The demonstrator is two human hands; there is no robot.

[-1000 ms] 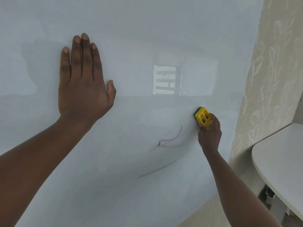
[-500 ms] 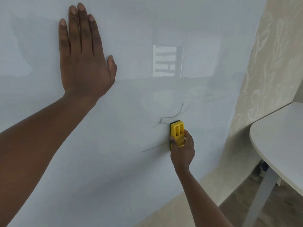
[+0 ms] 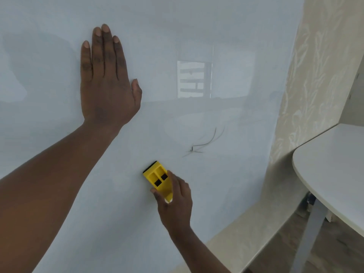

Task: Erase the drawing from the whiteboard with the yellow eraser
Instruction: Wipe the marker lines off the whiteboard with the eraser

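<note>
Where right hand [image 3: 176,200] fingers wrap the yellow eraser [image 3: 158,179], its lower end hidden; left hand [image 3: 107,85] flat, fingers together.

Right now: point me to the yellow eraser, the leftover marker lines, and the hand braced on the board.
yellow eraser [image 3: 157,179], head view, on its yellow back face.
leftover marker lines [image 3: 204,143], head view, on the curved stroke.
left hand [image 3: 107,89], head view, on the back of the hand.

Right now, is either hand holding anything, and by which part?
The right hand grips the yellow eraser by its lower end; the left hand holds nothing, flat on the whiteboard.
</note>
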